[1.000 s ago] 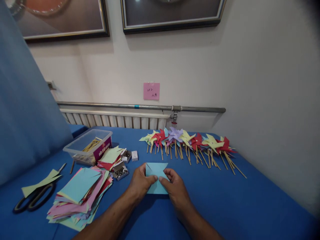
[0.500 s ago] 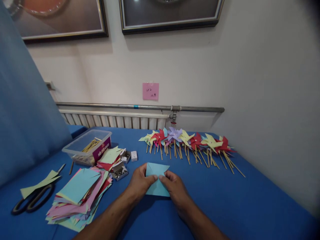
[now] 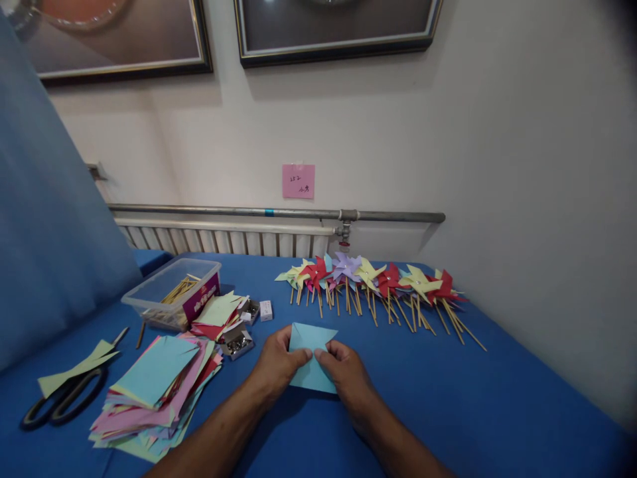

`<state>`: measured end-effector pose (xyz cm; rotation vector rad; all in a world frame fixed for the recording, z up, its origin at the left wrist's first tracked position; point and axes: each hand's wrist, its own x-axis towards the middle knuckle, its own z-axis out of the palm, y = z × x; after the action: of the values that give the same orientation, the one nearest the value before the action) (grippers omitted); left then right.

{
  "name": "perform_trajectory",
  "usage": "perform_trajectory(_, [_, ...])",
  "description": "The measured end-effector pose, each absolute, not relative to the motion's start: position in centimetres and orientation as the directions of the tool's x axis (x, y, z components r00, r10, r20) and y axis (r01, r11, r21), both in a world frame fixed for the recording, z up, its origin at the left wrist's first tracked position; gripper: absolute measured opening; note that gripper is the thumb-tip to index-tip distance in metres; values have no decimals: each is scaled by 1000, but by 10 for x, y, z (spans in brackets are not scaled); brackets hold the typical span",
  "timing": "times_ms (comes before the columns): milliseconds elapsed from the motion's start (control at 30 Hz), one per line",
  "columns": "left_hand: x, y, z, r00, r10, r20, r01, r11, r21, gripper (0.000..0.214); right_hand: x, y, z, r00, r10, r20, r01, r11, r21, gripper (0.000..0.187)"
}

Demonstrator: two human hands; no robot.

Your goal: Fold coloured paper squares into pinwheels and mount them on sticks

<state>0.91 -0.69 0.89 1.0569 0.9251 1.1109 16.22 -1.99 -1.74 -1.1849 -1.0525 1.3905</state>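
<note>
Between my two hands is a light blue sheet of paper (image 3: 312,380), held up just above the blue tabletop, with cuts running in from its upper corners. My left hand (image 3: 279,362) pinches its left side, thumb lying on the face of the sheet. On the right side, my right hand (image 3: 344,368) grips it the same way, and the two thumb tips nearly meet near the middle. My fingers behind the paper are hidden.
Left of my hands lies a stack of coloured paper (image 3: 154,372), with black-handled scissors (image 3: 64,405) beside it. Behind are small boxes of metal pins (image 3: 237,344) and a plastic tub (image 3: 174,292) of sticks. Several paper pinwheels (image 3: 368,272) lie at the back right.
Almost nothing differs. Both hands keep their hold on the blue paper, and the whole view has shifted very slightly.
</note>
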Motion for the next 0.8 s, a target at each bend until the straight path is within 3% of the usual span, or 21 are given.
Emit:
perform_trajectory(267, [9, -9, 13, 198, 976, -84, -239, 132, 962, 39, 163, -20, -17, -22, 992, -122, -103, -123, -987, 35])
perform_trajectory(600, [-1, -3, 13, -41, 999, -3, -134, -2, 991, 31, 161, -16, -28, -7, 999, -41, 26, -40, -999, 34])
perform_trajectory(700, [-2, -3, 13, -74, 989, 129, 22, -128, 992, 20, 160, -13, -35, 14, 1000, -12, 84, -13, -996, 35])
perform_trajectory(800, [-2, -6, 13, -70, 906, 417, 231, -392, 890, 7, 161, -14, -36, 20, 1000, 4, 91, 2, -996, 35])
